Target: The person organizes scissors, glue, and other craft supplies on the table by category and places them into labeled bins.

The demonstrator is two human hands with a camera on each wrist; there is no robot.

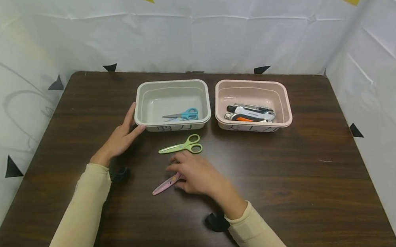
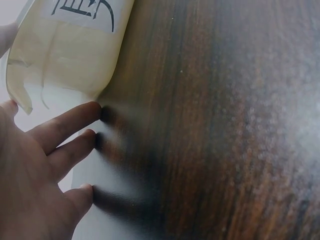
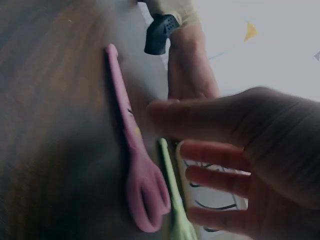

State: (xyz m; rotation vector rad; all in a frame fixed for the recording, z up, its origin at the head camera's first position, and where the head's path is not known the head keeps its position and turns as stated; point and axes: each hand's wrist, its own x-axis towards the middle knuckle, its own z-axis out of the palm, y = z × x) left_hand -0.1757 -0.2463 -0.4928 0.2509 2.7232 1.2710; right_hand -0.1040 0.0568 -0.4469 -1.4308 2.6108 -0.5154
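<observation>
My left hand point(image 1: 119, 139) touches the near left corner of a pale grey-green bin point(image 1: 153, 105), thumb at the front rim and straight fingers along its side. In the left wrist view, the other fingertips rest close to the tabletop. Inside the bin lie blue-handled scissors point(image 1: 187, 115). My right hand point(image 1: 196, 174) hovers over pink scissors point(image 1: 165, 185), covering their handles in the head view. From the right wrist, the pink scissors point(image 3: 143, 172) lie on the table, apart from the loosely spread fingers. Green scissors point(image 1: 172, 149) lie just beyond the right hand, before the bin.
A pink bin point(image 1: 230, 90) stands to the right of the grey-green one, with several utility knives point(image 1: 254, 113) in it. Both bins have dark writing on the front. White sheeting point(image 1: 206, 40) encloses the dark wooden table point(image 1: 304, 169) at the back and sides.
</observation>
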